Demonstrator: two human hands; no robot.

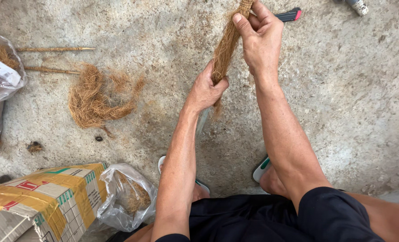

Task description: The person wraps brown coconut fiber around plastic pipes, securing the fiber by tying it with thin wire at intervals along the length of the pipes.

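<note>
— Fibre bundle (224, 49), the long brown one: where is it?

— Up in front of the person, above the two feet. It runs from the top edge down and a bit to the left. Its loose tail hangs just under the lower fist.

— Who holds it?

— Both hands. The right hand (260, 38) is at the top end of the fibre bundle, where it looks tightly wound. Its fingers are curled shut around it, thumb pressed on the side.

— And the other?

— The left hand (206, 89) is lower on the fibre bundle, closer to the body. It is squeezed shut around the fluffy part.

— What else is near?

— A loose fibre heap (96, 101) lies well to the left of the fibre bundle, on the concrete floor (343, 98). Two thin sticks (51, 49) lie past it. A cardboard box (47, 201) and a plastic bag (125, 197) sit down left, well apart.
</note>
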